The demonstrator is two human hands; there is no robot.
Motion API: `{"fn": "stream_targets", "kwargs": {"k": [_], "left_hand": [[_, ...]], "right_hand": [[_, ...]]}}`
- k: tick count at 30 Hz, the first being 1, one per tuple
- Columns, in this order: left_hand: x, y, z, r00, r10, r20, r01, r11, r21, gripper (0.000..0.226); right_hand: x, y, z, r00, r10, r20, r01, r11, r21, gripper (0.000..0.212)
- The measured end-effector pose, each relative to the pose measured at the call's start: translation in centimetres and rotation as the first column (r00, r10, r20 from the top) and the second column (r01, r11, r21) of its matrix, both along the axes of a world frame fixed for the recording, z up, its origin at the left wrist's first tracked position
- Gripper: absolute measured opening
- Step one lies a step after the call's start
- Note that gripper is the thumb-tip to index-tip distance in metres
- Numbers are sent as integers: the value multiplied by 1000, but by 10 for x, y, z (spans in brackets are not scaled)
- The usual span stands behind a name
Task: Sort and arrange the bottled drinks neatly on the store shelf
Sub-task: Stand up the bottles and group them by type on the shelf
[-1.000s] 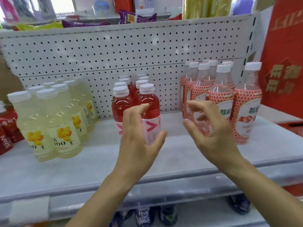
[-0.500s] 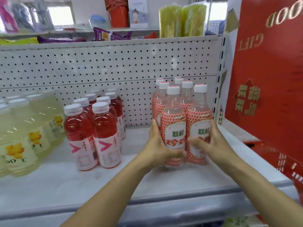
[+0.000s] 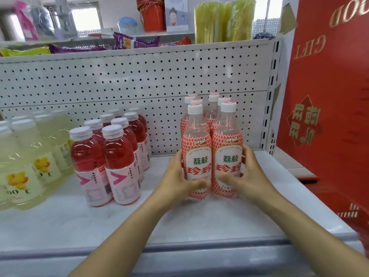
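Head view: your left hand (image 3: 177,176) grips the left front lychee bottle (image 3: 196,156), your right hand (image 3: 249,174) the right front lychee bottle (image 3: 227,156); both stand upright, touching, between your palms, at the right end of the shelf (image 3: 199,220).

The left hand (image 3: 178,177) is gripping the front-left lychee bottle (image 3: 196,154) and the right hand (image 3: 250,174) is gripping the front-right lychee bottle (image 3: 227,152), both standing upright on the shelf (image 3: 219,220), red drinks (image 3: 119,160) sitting nearby.
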State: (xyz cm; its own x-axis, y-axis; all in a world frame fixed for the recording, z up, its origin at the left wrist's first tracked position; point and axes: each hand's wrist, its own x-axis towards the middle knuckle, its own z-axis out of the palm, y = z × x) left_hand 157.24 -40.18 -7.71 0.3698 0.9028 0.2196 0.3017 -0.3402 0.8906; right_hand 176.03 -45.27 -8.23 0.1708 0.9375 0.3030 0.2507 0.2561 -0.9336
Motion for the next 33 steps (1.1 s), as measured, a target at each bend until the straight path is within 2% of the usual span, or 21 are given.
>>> {"fn": "stream_targets", "kwargs": {"k": [2,5,8,11,14,16,18,20,25,30,33], "left_hand": [[-3,-4,1,999,30,-24,-29,999,46,89],[-11,4,13,988,-44,146,50,998,-37,99],[-9,30,32,957,29,290,15,989,-146,107],[-2,59,62,932,66,356,8,979,-202,95],[5,81,83,939,109,328,-7,955,-296,91],[10,87,80,954,108,281,23,905,-426,104],[14,93,71,964,77,253,53,881,-470,123],[13,96,67,969,59,240,64,878,-474,134],[5,89,59,961,3,278,132,876,-464,112],[-7,41,31,961,-161,225,229,921,-316,110],[-10,13,14,961,-237,141,264,939,-222,94]], "right_hand": [[6,-2,1,1000,7,5,-7,1000,6,87],[24,5,14,996,-7,-86,8,1000,11,85],[34,27,39,981,-28,-191,23,999,-24,86],[35,52,67,967,38,-251,-58,996,-72,94],[38,79,87,961,43,-273,-96,978,-187,88],[38,91,88,949,50,-312,-152,938,-312,93],[36,99,81,938,98,-331,-222,906,-361,95],[36,102,76,939,117,-322,-234,906,-352,94],[32,78,76,952,176,-251,-252,915,-316,79],[42,41,35,907,323,-272,-375,912,-167,76],[41,22,11,886,405,-225,-432,898,-86,83]]}}
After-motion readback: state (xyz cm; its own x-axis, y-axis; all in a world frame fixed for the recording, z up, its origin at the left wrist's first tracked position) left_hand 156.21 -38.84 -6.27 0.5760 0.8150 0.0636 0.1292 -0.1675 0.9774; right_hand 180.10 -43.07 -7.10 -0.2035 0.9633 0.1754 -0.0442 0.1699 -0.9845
